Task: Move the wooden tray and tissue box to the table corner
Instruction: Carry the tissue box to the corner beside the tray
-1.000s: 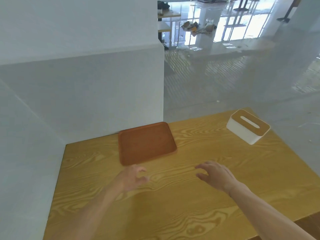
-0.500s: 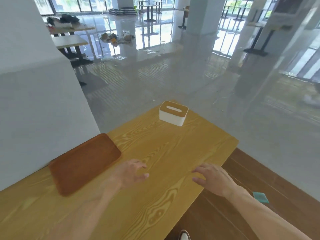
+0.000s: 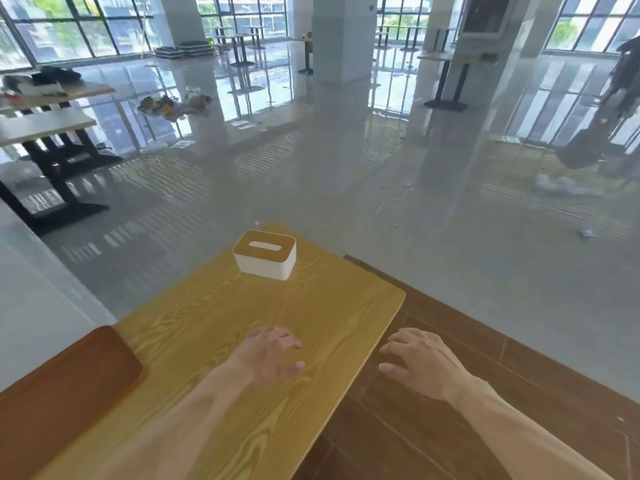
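A white tissue box (image 3: 265, 254) with a wooden lid stands near the far corner of the yellow wooden table (image 3: 311, 306). The brown wooden tray (image 3: 65, 393) lies flat at the table's left side against a white wall, partly cut off by the frame edge. My left hand (image 3: 273, 353) hovers over the table's middle, fingers spread, holding nothing. My right hand (image 3: 419, 362) hangs just past the table's right edge, over the floor, fingers apart and empty. Both hands are well short of the box and to the right of the tray.
A white partition wall (image 3: 38, 296) borders the table on the left. Brown wood flooring (image 3: 450, 341) and a glossy grey floor (image 3: 381, 185) lie beyond the right edge. Other tables (image 3: 45, 126) and pillars (image 3: 343, 36) stand far off.
The view has swung right: the tray has slid to the left edge and the tissue box now sits centre. My right hand now hangs off the table's right side.
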### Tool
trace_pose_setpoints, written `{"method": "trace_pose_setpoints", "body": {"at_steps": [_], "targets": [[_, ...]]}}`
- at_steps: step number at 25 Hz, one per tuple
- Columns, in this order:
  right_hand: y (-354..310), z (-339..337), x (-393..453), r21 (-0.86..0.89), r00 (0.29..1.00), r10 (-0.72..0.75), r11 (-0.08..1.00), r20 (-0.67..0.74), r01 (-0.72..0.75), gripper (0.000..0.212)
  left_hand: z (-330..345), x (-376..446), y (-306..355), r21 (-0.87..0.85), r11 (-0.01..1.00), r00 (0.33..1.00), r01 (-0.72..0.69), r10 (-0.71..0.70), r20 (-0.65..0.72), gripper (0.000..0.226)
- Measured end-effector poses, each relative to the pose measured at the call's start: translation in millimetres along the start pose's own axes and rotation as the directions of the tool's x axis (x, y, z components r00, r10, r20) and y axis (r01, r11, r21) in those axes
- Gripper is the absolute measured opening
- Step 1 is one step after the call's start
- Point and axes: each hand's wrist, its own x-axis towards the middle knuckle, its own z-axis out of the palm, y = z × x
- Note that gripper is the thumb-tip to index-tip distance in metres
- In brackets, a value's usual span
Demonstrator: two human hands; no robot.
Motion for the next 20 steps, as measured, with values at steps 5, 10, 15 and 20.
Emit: {"method": "trace_pose_setpoints", "body": {"at_steps": [5, 10, 15, 20], "targets": [[48, -12, 25, -0.019, 0.998, -0.043, 0.999, 0.044, 0.044, 0.05, -8, 34, 20, 0.066, 0.996, 0.996, 0.058, -0.062, 0.062, 0.057], [59, -13, 65, -0.017, 0.991, -0.089, 0.996, 0.096, 0.091, 0.049, -15, 53, 7, 0.071, 0.99, 0.986, 0.124, -0.131, 0.099, 0.058], [50, -12, 130, -0.031, 0.98, -0.134, 0.99, 0.146, 0.14, 0.05, -14, 66, -45, 0.043, 0.971, 0.965, 0.234, -0.237, 0.112, 0.058], [28, -14, 213, -0.078, 0.974, -0.174, 0.979, 0.147, 0.186, 0.058, -15, 86, -119, -0.018, 0.939, 0.932, 0.343, -0.338, 0.129, 0.061]]}}
